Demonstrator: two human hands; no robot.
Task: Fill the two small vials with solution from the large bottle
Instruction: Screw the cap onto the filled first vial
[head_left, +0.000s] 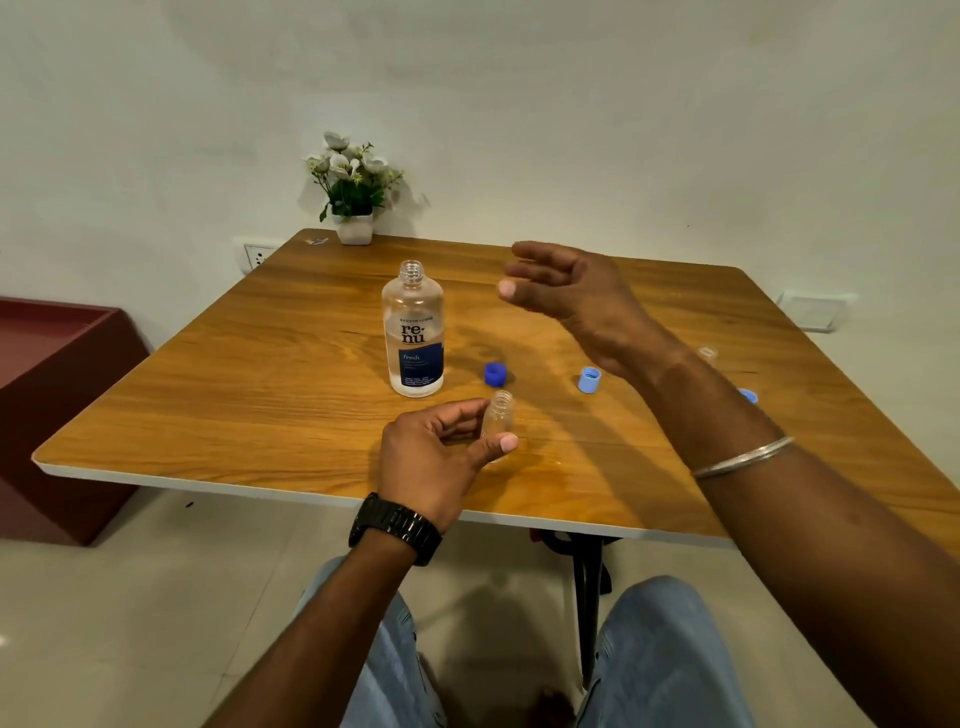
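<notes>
- Nearest to us are our knees in pale blue jeans (670, 660), below the near edge of the wooden table (218, 410).
- Our left hand (436, 457), with a black watch (397, 526) on the wrist, has its thumb and fingers closed around a small vial (500, 415). The vial is upright, uncapped and close to the near edge, and it looks empty, though the clear glass makes that hard to judge.
- Our right hand (566, 296) hangs above the table with the fingers loosely spread and nothing in it, to the right of the large bottle (413, 332). A silver bangle (743, 457) sits on that forearm.
- The large bottle stands upright with its cap off, well apart from both hands and behind the vial. We read "re-nu" and "fresh" on the label; the smaller print is too fine to read.
- A dark blue cap (495, 374) and a light blue cap (589, 379) lie on the table between bottle and right arm.
- A second clear vial (707, 354) seems to stand behind the right wrist, but it is too faint for us to be sure.
- We judge the opening done and the pouring not begun: both fills, then recapping, remain.
</notes>
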